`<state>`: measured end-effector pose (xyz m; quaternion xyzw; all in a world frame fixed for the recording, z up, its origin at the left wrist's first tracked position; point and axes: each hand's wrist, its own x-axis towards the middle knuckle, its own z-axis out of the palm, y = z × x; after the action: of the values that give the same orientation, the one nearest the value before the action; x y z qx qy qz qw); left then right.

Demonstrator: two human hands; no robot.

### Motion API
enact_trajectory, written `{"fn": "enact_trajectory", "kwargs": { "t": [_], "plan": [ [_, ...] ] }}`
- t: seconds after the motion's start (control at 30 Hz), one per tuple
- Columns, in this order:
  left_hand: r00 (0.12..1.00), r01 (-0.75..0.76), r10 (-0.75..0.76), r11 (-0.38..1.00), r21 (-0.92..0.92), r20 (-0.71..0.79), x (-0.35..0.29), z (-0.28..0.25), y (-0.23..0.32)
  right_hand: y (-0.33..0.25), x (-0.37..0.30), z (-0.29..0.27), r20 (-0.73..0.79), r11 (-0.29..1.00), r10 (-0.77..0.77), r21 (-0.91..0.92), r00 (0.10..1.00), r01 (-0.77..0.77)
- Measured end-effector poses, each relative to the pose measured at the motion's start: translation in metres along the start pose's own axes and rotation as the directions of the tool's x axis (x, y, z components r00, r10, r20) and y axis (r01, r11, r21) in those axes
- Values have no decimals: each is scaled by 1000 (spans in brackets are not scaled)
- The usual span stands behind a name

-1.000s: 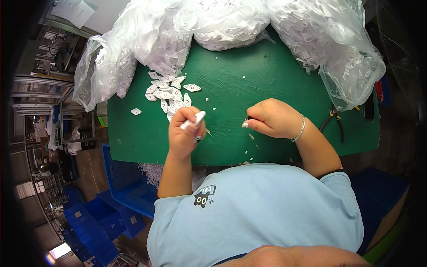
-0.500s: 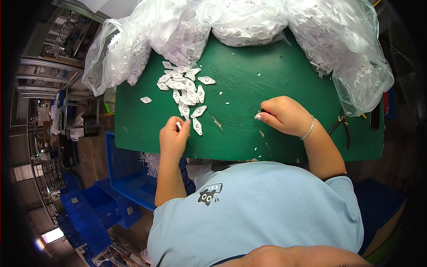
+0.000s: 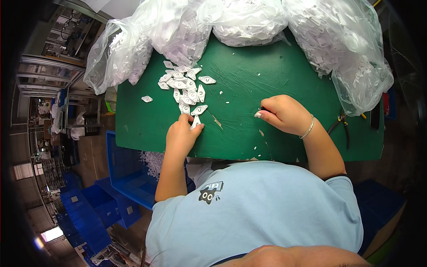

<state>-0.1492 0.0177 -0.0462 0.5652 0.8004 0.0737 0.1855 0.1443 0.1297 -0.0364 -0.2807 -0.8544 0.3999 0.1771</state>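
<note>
My left hand (image 3: 181, 137) is at the near end of a loose pile of white diamond-shaped plastic pieces (image 3: 191, 95), each with a curved mark in its middle. Its thumb and fingers close round the nearest white diamond-shaped piece (image 3: 195, 121), which still lies at the table surface. Farther right, my right hand (image 3: 284, 115) is curled up just above the table, thumb against the fingers. A small dark bit peeks out by its fingertips; the rest of what it grips is hidden.
Clear bags full of white plastic parts (image 3: 249, 26) line the far edge of the green table (image 3: 249, 89). Cutting pliers (image 3: 343, 127) lie at the right. One stray white piece (image 3: 147, 99) sits left of the pile. A blue crate (image 3: 129, 178) stands below the table's left edge.
My left hand has moved right and slightly away from me, onto the nearest white piece. The small white thing seen in it earlier no longer shows. My right hand has barely moved.
</note>
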Motion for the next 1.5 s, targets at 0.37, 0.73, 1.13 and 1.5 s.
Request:
{"fn": "enact_trajectory", "kwargs": {
  "t": [0.37,0.73,1.13,1.5],
  "plan": [
    [912,-158,396,578,-801,106,4,8,21,1,-1,-1,-85,1000,-9,-14,996,7],
    [747,-382,665,405,-830,-19,22,12,70,-4,-5,-1,-102,992,-58,103,993,68],
    [748,54,664,-65,-996,-2,20,28,78,1,-4,-1,-185,995,-64,65,981,78],
    [761,-515,633,458,-725,-141,21,18,82,-3,-5,-2,-133,997,-59,45,989,66]
  ]
}}
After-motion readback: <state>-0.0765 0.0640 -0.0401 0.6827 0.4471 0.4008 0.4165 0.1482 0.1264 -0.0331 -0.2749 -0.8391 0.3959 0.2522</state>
